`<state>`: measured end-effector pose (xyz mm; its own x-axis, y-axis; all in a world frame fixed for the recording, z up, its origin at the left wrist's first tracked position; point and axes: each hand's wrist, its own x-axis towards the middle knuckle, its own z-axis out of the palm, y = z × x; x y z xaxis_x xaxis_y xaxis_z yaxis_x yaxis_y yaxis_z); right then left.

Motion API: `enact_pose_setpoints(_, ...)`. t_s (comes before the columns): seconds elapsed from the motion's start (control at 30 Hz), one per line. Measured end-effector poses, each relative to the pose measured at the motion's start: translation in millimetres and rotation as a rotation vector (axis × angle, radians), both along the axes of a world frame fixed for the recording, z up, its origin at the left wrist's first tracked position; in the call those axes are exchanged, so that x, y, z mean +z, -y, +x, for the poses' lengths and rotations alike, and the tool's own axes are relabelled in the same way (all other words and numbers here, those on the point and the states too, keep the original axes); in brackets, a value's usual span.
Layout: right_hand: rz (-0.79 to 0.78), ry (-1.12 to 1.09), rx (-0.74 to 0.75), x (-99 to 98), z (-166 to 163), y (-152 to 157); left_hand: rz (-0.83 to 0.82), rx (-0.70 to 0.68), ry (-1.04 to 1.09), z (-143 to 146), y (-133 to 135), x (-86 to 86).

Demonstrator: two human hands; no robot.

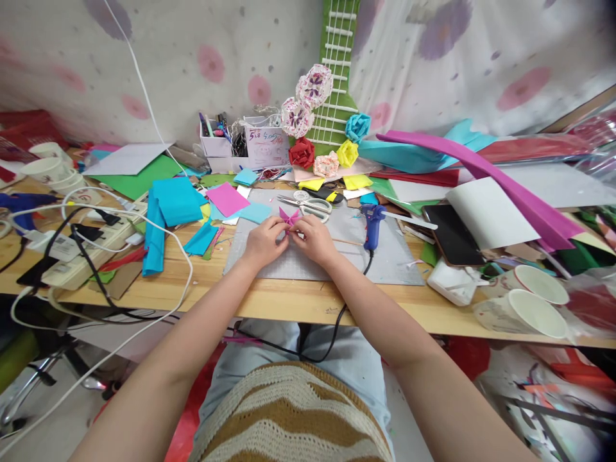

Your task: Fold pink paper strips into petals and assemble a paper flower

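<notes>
1. I am taking the pink folded paper (289, 215) as the centre of the clock, with 12 pointing away from the person; it is sitting above the grey cutting mat (274, 271), between both hands.
2. At 8 o'clock, the left hand (264, 241) is touching the paper; its thumb and fingers are closing together on the near side, pinching it.
3. At 4 o'clock, the right hand (314, 239) is doing the same, its fingertips also gripping the paper and almost meeting the left ones.
4. A thin stick (348, 242) is pointing out from beside the right hand toward 3 o'clock; whether the fingers are holding it, I cannot tell.
5. Between 1 and 2, the scissors (321, 208) are lying just beyond the hands.
6. At 3, the blue glue gun (372, 228) is resting on the mat, and farther out a dark phone (451, 237) is lying.
7. At 9, blue paper (178, 201) is lying folded.
8. At 12, a red paper flower (301, 153) is standing farther back.
</notes>
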<state>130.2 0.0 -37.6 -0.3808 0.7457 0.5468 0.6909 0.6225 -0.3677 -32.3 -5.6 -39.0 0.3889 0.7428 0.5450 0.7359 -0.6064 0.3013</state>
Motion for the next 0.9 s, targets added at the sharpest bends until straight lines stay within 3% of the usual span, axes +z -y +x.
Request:
enact_pose_setpoints(0.5,-0.029,-0.089,-0.078,3.1,-0.3,1.6,-0.005,0.075,-0.077,2.7,-5.9,-3.2)
enact_pose_setpoints(0.9,0.006,-0.228,-0.006,-1.4,4.4,-2.7,-0.005,-0.029,-0.091,-6.5,-12.4,-3.3)
